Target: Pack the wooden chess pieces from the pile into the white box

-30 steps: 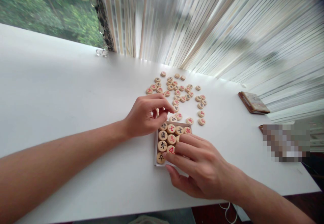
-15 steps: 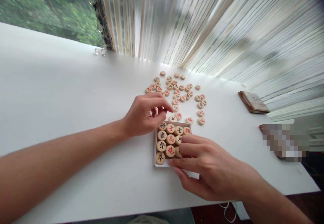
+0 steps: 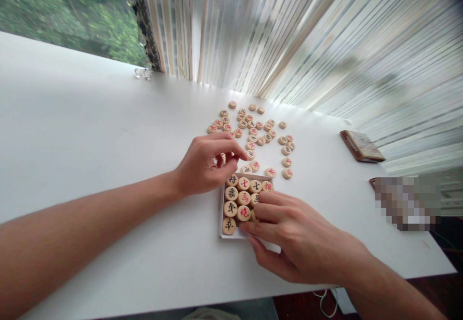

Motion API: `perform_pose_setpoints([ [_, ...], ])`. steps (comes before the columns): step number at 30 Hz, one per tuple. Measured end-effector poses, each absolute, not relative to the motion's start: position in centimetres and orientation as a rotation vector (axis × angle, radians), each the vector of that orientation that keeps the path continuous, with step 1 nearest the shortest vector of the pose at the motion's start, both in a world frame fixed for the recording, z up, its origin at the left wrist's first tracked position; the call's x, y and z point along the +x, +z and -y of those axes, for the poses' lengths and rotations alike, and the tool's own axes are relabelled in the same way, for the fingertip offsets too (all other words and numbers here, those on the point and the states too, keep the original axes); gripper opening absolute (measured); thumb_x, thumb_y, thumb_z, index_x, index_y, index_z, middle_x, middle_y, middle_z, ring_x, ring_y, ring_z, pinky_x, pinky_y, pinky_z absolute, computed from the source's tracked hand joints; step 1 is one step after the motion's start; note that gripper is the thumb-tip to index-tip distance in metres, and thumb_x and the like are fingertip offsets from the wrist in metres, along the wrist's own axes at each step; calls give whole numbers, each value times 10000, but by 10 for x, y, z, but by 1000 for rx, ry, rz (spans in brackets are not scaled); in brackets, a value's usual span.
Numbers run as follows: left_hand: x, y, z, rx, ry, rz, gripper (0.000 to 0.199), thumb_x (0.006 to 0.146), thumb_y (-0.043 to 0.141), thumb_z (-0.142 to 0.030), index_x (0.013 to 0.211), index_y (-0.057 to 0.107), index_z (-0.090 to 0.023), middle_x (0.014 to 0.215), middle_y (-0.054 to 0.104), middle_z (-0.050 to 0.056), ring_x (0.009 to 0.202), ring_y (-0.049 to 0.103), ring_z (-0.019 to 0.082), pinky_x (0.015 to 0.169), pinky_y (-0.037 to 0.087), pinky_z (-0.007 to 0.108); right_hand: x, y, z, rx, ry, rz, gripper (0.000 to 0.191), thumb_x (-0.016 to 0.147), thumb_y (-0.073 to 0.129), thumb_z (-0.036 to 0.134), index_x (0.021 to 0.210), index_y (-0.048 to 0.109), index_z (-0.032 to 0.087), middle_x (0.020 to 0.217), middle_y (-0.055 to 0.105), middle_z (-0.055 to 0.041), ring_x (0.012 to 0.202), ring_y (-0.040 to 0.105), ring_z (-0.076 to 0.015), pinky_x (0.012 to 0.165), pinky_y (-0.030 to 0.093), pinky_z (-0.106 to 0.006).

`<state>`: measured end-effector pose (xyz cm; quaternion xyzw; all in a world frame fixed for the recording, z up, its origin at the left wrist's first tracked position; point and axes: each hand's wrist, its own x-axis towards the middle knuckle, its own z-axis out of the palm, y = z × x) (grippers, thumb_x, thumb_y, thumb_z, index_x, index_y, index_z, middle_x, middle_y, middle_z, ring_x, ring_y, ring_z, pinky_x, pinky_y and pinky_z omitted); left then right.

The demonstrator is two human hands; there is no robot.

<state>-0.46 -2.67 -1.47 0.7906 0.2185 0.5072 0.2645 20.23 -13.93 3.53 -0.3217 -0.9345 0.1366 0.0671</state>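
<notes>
A shallow white box (image 3: 221,214) holds rows of round wooden xiangqi pieces with red and black characters. My right hand (image 3: 289,228) reaches over its near right part, fingers apart. Its fingertips touch pieces there, just beside a red cannon piece (image 3: 243,213), and cover several others. At the near left corner of the box lies a black soldier piece (image 3: 229,226). My left hand (image 3: 213,161) is at the far left corner, fingers bent and a gap showing between thumb and index finger; nothing is visible in it. Loose xiangqi pieces (image 3: 253,138) are scattered beyond the box.
The white table (image 3: 108,166) runs up to a window with a string curtain (image 3: 246,31). Two small clear objects (image 3: 142,73) stand by the window. On the right lie a brown-edged box (image 3: 362,145) and a blurred-out item (image 3: 405,204). A white cable (image 3: 327,303) hangs below the near edge.
My right fingertips have shifted slightly toward the far side of the box, and the red cannon piece has slid a little the same way. My left hand has stayed put.
</notes>
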Motion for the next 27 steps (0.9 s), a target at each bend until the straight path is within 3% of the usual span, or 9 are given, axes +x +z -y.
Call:
perform_pose_setpoints([
  [20, -4, -14, 27, 2128, 1375, -582, 243, 828, 604, 7, 861, 795, -140, 830, 750, 47, 679, 650, 116, 594, 516, 225, 203, 33, 139, -990, 359, 2774, 207, 1001, 600, 184, 919, 789, 169, 753, 690, -46, 732, 606, -227, 838, 514, -422],
  [27, -4, -14, 27, 2124, 1370, -585, 238, 824, 610, 1, 860, 793, -146, 830, 752, 49, 681, 657, 121, 594, 522, 231, 202, 36, 139, -955, 392, 2781, 192, 991, 612, 187, 924, 791, 167, 737, 674, -44, 711, 573, -220, 787, 512, -401],
])
